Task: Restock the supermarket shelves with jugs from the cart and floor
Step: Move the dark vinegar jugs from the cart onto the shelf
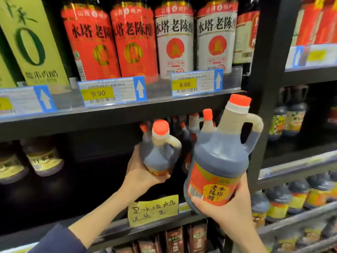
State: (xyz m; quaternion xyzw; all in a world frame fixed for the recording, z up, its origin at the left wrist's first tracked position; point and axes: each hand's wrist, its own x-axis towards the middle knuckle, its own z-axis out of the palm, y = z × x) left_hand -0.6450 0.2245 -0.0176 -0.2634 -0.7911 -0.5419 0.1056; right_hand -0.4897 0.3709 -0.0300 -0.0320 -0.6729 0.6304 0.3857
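Supermarket shelf (116,115), two hands (140,172) (235,207), two jugs (160,150) (218,156)

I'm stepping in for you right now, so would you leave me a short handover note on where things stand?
Left hand: grips the left jug from below, raised into the middle shelf opening.
Right hand: holds the right jug by its base, in front of the shelf and tilted slightly.
Done: several shelved jugs stand at the back.
Left: set both held jugs down, probably in the dark gap on that shelf. The cart and floor are out of view.
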